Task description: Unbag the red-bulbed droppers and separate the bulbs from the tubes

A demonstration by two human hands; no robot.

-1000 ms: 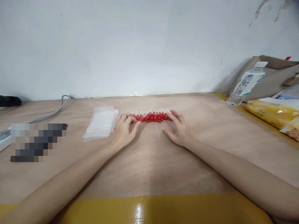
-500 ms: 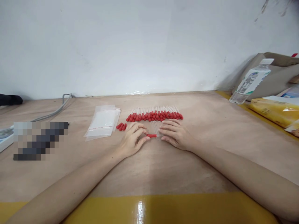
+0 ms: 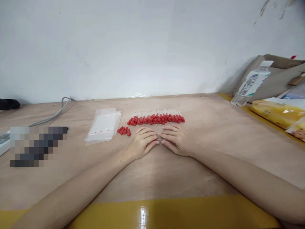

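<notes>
My left hand (image 3: 143, 143) is closed, thumb and fingers pinching a red rubber bulb that they mostly cover. Facing it, my right hand (image 3: 176, 140) pinches a clear dropper tube (image 3: 160, 139) lying crosswise, its end meeting the bulb between the fingertips. Just beyond the fingertips lie several loose clear tubes (image 3: 157, 128), partly hidden by the hands. Four-square to the wall, a row of droppers with red bulbs (image 3: 156, 119) points its clear tips away from me. Several loose red bulbs (image 3: 124, 130) sit left of my left hand.
Clear zip bags (image 3: 102, 125) are stacked at left. A grey cable (image 3: 51, 118) and a blurred-out dark object (image 3: 39, 146) lie farther left. On the right, a plastic bottle (image 3: 252, 83) leans against a grey bag (image 3: 278, 79), beside a yellow packet (image 3: 276, 111).
Both hands have drawn closer together. My left fingers now cover most of the red bulb that showed before. The view has shifted slightly.
</notes>
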